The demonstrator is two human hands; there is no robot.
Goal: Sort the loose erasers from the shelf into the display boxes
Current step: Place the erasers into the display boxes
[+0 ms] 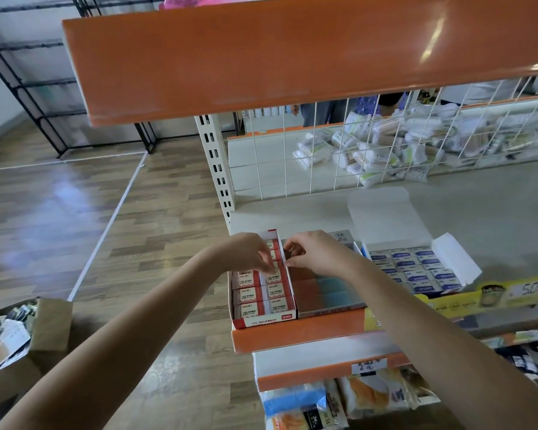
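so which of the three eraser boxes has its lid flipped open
The blue box at the right: its white lid stands up behind it. The red box and the middle box show no lid.

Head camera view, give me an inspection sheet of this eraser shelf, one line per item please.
Surface: white shelf with orange front edge.
Job's things: red 2B eraser box, nearly full; brown-and-blue eraser box; blue eraser box, lid flaps open.
Clutter: yellow price strip.
Hands: left hand fingers over the red box; right hand pinching at the divide between boxes, item unclear.
Cables: nothing seen.
Surroundings: wire grid backing packaged goods; cardboard box on the floor.
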